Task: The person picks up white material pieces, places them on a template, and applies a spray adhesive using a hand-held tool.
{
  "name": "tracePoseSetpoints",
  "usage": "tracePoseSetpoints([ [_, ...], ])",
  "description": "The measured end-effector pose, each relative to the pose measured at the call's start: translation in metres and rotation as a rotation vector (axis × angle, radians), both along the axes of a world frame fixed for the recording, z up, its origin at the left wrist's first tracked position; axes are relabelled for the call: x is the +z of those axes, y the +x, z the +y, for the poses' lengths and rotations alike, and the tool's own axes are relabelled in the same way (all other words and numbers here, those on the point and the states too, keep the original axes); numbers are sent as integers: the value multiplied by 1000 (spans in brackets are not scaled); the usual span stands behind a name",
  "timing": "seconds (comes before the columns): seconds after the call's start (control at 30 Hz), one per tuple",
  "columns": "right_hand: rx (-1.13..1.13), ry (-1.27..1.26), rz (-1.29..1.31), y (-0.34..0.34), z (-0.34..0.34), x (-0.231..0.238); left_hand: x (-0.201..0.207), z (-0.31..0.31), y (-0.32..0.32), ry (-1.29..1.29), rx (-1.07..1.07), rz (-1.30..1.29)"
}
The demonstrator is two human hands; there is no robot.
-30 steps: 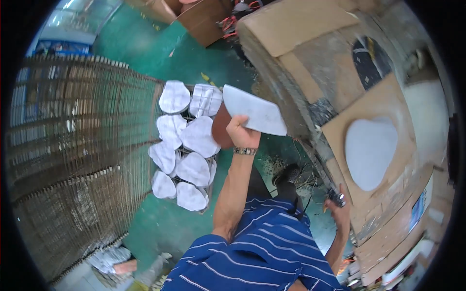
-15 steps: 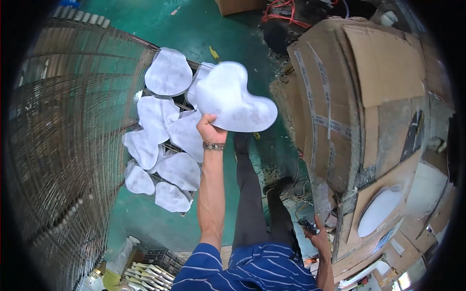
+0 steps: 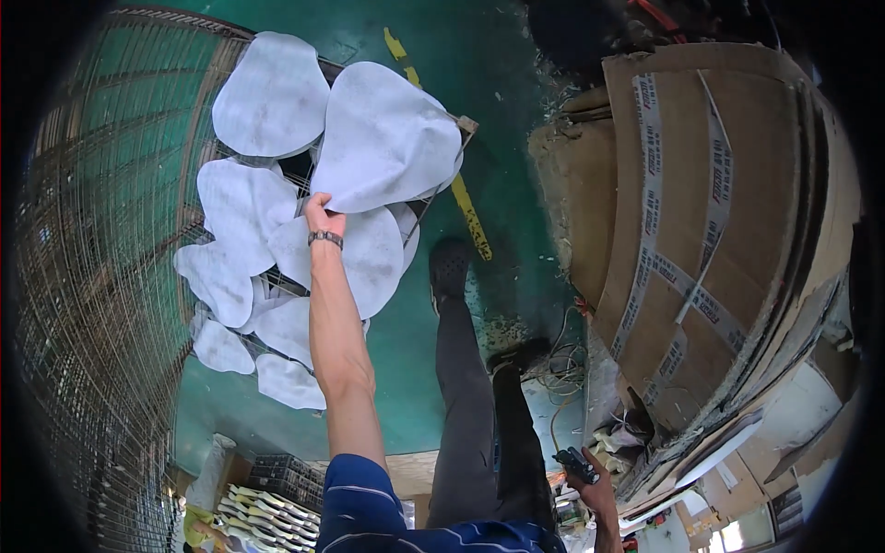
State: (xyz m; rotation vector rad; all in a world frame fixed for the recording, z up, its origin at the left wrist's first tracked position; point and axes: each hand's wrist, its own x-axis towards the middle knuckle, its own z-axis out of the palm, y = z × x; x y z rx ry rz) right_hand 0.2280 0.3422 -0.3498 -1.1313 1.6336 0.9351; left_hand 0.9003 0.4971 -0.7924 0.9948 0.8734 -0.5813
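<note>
The left hand (image 3: 325,218) pinches the near tip of a smudged white rounded sheet (image 3: 383,134), fingers closed on its edge. The sheet spreads away beyond the hand, over the far right part of a brown wire rack (image 3: 101,276); whether it fully rests there cannot be told. Similar white rounded pieces (image 3: 267,97) lie beside it. The right hand (image 3: 595,484) curls around a small dark object (image 3: 575,463). Green floor (image 3: 396,410) shows below, with taped brown cardboard (image 3: 765,175) at right.
</note>
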Motion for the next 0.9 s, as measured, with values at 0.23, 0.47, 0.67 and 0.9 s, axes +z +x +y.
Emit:
tracePoseSetpoints([
  [0.23, -68, -56, -51, 38, -14, 8, -57, -24, -35, 578, 40, -115],
  [0.47, -134, -35, -129, 61, -9, 18, -75, 15, -37, 792, -385, -193],
  [0.67, -74, -23, -66, 59, -9, 16, -49, -19, -67, 779, -469, -163],
  [0.9, -98, 33, -129, 82, -5, 7, -11, -8, -36, 76, -314, -422],
])
